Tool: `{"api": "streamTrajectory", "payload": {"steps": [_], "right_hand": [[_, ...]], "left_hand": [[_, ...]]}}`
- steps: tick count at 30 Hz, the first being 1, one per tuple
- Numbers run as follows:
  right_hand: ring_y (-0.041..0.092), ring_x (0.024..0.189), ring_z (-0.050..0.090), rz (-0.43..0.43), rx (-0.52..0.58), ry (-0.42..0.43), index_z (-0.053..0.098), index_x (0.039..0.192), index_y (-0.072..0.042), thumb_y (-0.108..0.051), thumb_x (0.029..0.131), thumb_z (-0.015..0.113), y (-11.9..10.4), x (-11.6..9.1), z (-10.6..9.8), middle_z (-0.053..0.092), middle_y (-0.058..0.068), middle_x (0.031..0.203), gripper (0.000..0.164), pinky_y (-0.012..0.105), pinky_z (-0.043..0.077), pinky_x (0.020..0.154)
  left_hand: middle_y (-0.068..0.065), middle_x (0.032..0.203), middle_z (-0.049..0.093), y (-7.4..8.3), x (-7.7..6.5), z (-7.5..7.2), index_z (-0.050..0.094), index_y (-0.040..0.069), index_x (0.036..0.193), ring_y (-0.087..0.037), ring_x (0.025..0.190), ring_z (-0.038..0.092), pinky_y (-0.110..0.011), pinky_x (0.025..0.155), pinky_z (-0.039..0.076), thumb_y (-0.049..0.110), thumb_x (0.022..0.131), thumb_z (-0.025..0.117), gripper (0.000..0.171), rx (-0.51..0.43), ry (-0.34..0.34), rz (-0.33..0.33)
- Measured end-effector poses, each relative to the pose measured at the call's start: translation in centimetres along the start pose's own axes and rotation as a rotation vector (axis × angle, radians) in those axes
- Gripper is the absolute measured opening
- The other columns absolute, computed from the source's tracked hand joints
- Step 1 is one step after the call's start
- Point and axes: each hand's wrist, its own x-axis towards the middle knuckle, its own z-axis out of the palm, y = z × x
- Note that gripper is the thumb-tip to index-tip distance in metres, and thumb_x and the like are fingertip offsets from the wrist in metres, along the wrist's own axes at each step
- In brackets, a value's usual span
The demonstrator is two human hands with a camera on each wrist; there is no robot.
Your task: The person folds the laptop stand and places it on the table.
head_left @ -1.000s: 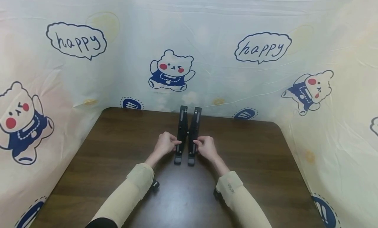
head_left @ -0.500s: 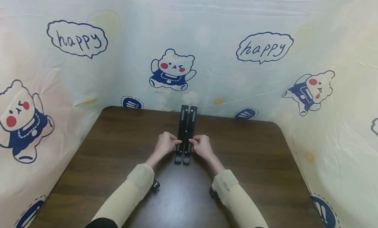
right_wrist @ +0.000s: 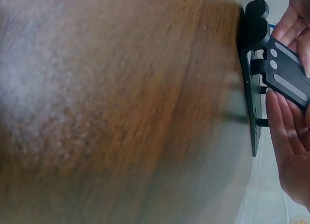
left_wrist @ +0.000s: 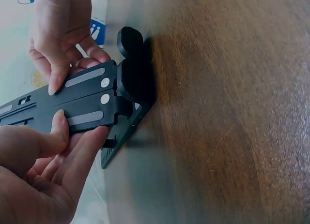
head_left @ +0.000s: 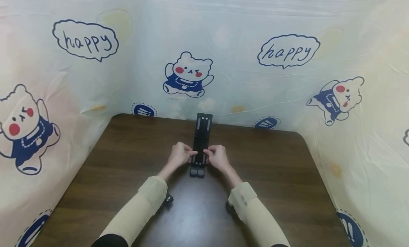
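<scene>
A black folding laptop stand (head_left: 201,133) lies lengthwise near the back of the table, its two long arms side by side with their inner edges together. Pale grey strips and round dots mark its upper face (left_wrist: 63,96). My left hand (head_left: 180,156) pinches the left arm near the front end, thumb on top and fingers beneath. On the opposite edge, my right hand (head_left: 218,157) pinches the right arm in the same manner. Two rounded stops (right_wrist: 256,33) stick up at the front end, and a lower bar slants beneath the upper plate in both wrist views.
The brown wooden table (head_left: 127,190) extends around the stand on every side. Behind it and at both sides hangs a pale cloth (head_left: 236,33) printed with cartoon bears and "happy" bubbles. The table's back edge is close to the stand's far end.
The stand's two arms have come together from a narrow X into one strip. My right hand has moved left with the right arm, while my left hand has stayed nearly in place.
</scene>
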Motion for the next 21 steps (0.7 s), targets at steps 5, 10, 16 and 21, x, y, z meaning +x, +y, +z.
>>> {"api": "streamTrajectory", "payload": {"steps": [5, 10, 16, 21], "right_hand": [[0.021, 0.071, 0.074, -0.023, -0.04, 0.008, 0.083, 0.104, 0.002, -0.009, 0.108, 0.071, 0.2, 0.2, -0.2, 0.08, 0.017, 0.092, 0.017, 0.029, 0.065, 0.064], [0.029, 0.077, 0.078, -0.027, -0.024, -0.034, 0.083, 0.106, 0.0, -0.015, 0.108, 0.071, 0.4, 0.1, -0.7, 0.081, 0.017, 0.094, 0.019, 0.036, 0.069, 0.071], [0.03, 0.089, 0.084, -0.012, 0.002, -0.044, 0.081, 0.117, -0.004, -0.024, 0.107, 0.075, 0.6, -0.3, -1.9, 0.084, 0.017, 0.107, 0.023, 0.04, 0.07, 0.08], [0.033, 0.106, 0.083, 0.014, 0.087, -0.02, 0.077, 0.127, -0.004, -0.021, 0.106, 0.075, -0.1, 0.2, -3.6, 0.083, 0.019, 0.118, 0.027, 0.043, 0.068, 0.093]], "left_hand": [[-0.014, 0.09, 0.083, -0.1, 0.2, -0.1, 0.087, 0.002, 0.103, -0.023, 0.072, 0.077, -0.027, 0.064, 0.06, 0.018, 0.1, 0.082, 0.017, -0.012, -0.016, 0.016], [-0.018, 0.101, 0.084, -0.5, 0.2, -0.4, 0.086, 0.001, 0.107, -0.022, 0.076, 0.081, -0.034, 0.071, 0.068, 0.016, 0.101, 0.082, 0.017, -0.021, -0.049, 0.061], [-0.028, 0.119, 0.081, -0.7, 0.4, -1.7, 0.079, -0.006, 0.124, -0.028, 0.086, 0.084, -0.041, 0.08, 0.07, 0.025, 0.107, 0.075, 0.036, -0.125, -0.13, 0.063], [-0.031, 0.138, 0.073, -0.2, 0.9, -3.6, 0.062, -0.008, 0.147, -0.036, 0.107, 0.083, -0.046, 0.097, 0.067, 0.034, 0.111, 0.068, 0.056, -0.293, -0.197, -0.032]]}}
